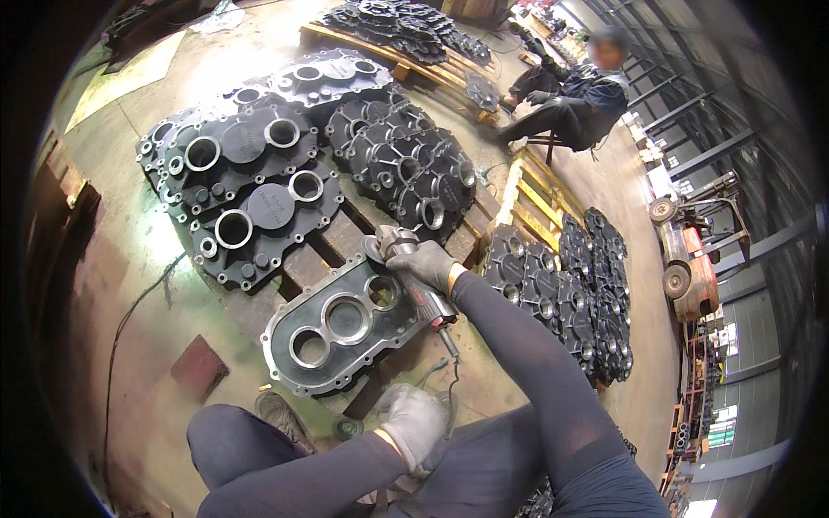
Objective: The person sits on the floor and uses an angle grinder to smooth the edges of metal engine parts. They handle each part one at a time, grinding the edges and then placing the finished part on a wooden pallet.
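In my gloved right hand (422,264) is an angle grinder (429,304), its head and disc at the far right end of a dark metal gear housing cover (347,319). The cover lies flat on a wooden pallet (311,263), with three round bores and bolt holes along its bright rim. A cord (454,380) runs from the grinder's rear toward my lap. My gloved left hand (414,423) is closed above my lap, apart from the cover. Its fingertips are hidden, so what it holds, if anything, does not show.
Similar covers (272,207) are stacked beyond, with more on pallets (553,285) to the right. A reddish-brown plate (200,369) and a cable (129,315) lie on the floor at left. Another person (574,95) sits at the back right, near an orange forklift (691,268).
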